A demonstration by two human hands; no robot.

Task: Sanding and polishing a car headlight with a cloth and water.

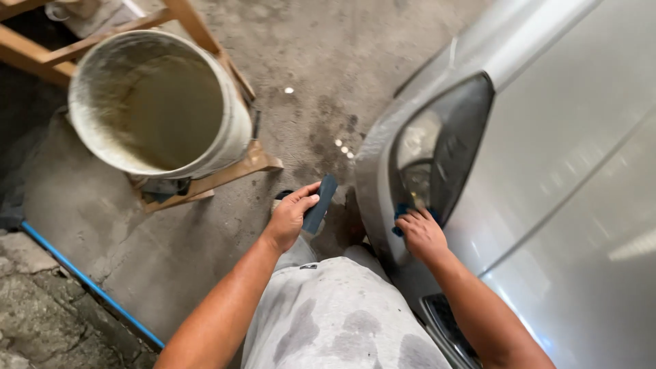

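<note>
Stained concrete floor (328, 61), one bucket (160, 102); left hand (290, 215) fingers clasping one dark block (321, 201), right hand (422, 232) pressing blue pad (403, 212) on headlight (437, 150).

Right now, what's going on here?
A person stands at the front corner of a silver car. The right hand presses a small blue pad against the lower edge of the headlight. The left hand holds a dark flat block away from the car. A dirty white bucket sits in a wooden stand nearby.
</note>
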